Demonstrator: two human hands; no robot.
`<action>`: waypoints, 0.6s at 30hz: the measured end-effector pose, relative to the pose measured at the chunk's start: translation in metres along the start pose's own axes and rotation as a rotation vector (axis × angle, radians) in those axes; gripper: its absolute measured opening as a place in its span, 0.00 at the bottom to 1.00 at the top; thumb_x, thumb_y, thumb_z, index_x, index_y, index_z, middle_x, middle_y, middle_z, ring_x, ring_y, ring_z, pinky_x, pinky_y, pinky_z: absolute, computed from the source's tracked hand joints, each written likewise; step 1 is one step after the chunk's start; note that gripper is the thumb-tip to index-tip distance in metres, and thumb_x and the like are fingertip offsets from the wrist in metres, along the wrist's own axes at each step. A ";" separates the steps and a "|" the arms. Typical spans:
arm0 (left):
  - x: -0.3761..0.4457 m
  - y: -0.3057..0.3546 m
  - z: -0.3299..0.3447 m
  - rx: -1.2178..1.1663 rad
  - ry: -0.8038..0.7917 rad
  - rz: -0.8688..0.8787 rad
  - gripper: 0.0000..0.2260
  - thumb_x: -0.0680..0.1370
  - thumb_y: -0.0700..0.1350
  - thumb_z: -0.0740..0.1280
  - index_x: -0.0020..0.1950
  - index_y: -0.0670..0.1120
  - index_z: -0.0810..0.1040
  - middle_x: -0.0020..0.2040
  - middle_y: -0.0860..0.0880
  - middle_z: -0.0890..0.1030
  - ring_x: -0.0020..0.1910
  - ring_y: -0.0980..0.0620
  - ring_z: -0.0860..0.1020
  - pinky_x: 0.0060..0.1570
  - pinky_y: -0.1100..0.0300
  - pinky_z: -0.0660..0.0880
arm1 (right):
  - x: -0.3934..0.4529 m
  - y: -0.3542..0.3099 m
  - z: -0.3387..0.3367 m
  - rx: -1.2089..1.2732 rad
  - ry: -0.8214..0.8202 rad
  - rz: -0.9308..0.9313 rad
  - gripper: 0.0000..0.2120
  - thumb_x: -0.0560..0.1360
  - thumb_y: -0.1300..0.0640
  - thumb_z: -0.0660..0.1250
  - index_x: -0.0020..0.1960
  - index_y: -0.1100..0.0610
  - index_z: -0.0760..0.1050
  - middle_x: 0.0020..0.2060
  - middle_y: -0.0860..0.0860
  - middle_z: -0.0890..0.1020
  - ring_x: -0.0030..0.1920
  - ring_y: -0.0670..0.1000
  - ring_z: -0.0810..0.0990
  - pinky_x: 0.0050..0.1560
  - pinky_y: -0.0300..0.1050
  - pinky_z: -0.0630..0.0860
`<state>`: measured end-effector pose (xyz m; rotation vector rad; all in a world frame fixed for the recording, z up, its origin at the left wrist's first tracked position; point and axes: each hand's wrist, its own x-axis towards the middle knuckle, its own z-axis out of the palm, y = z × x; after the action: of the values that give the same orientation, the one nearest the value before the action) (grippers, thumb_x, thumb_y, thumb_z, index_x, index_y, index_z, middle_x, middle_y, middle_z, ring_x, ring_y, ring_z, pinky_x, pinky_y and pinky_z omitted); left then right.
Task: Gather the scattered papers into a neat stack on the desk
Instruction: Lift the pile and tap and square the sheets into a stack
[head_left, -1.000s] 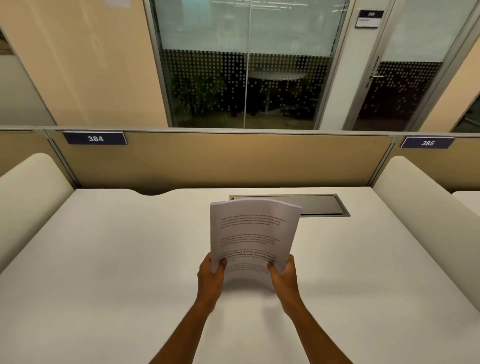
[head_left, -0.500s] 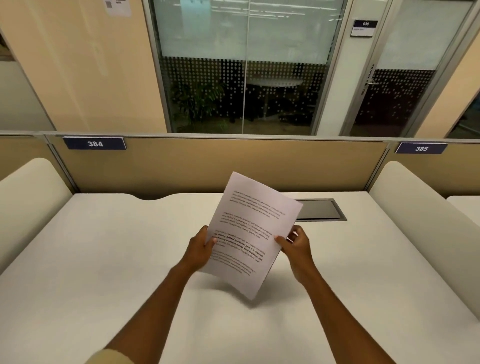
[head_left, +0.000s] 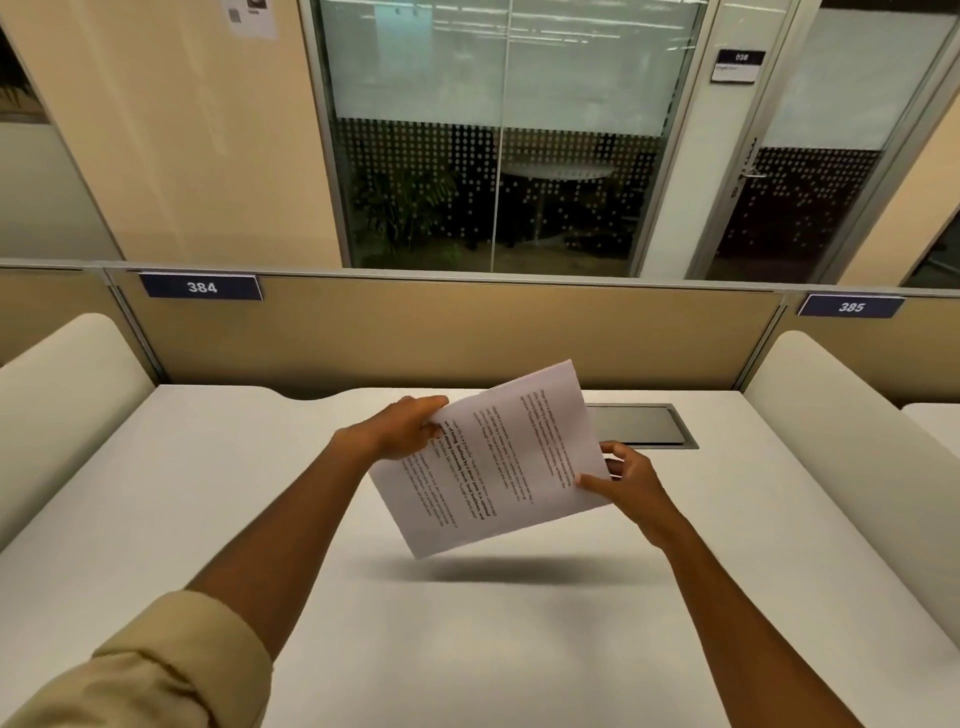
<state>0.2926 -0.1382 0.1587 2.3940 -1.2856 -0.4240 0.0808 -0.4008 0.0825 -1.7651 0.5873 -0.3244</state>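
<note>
I hold a bundle of printed white papers (head_left: 498, 462) in the air above the white desk (head_left: 218, 519), turned sideways so the text lines run nearly vertical. My left hand (head_left: 400, 428) pinches the bundle's upper left edge. My right hand (head_left: 626, 480) grips its lower right corner, thumb on top. The papers cast a shadow on the desk beneath them. No other loose sheets show on the desk.
A grey cable hatch (head_left: 641, 426) is set into the desk behind the papers. Padded cream dividers stand at the left (head_left: 67, 395) and right (head_left: 831, 431). A tan partition (head_left: 457, 332) with plates 384 and 385 closes the far edge.
The papers have rotated clockwise from upright to nearly sideways. My left hand moved up to the top edge, my right hand shifted out to the right, and both arms have stretched forward.
</note>
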 end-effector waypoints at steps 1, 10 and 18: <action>0.001 0.003 -0.002 0.036 -0.020 0.017 0.06 0.81 0.42 0.57 0.49 0.50 0.72 0.55 0.46 0.83 0.53 0.45 0.82 0.51 0.47 0.81 | 0.000 -0.001 0.001 -0.044 -0.021 -0.011 0.19 0.70 0.57 0.75 0.57 0.49 0.72 0.50 0.47 0.82 0.47 0.49 0.83 0.36 0.34 0.81; 0.009 0.017 0.005 0.066 -0.030 0.070 0.13 0.81 0.43 0.59 0.39 0.58 0.66 0.52 0.48 0.81 0.48 0.48 0.80 0.46 0.54 0.80 | -0.006 -0.007 0.017 0.020 0.016 -0.084 0.09 0.77 0.54 0.67 0.57 0.48 0.75 0.50 0.49 0.84 0.46 0.53 0.84 0.40 0.41 0.81; -0.011 -0.033 0.006 -0.248 0.170 -0.192 0.16 0.68 0.49 0.79 0.43 0.45 0.75 0.47 0.46 0.83 0.45 0.45 0.83 0.44 0.49 0.84 | -0.013 0.010 0.011 0.063 0.025 -0.025 0.14 0.76 0.52 0.67 0.61 0.51 0.74 0.52 0.51 0.84 0.47 0.57 0.84 0.47 0.53 0.82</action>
<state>0.3083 -0.1134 0.1389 2.2927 -0.8796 -0.3991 0.0730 -0.3864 0.0710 -1.7115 0.5676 -0.3789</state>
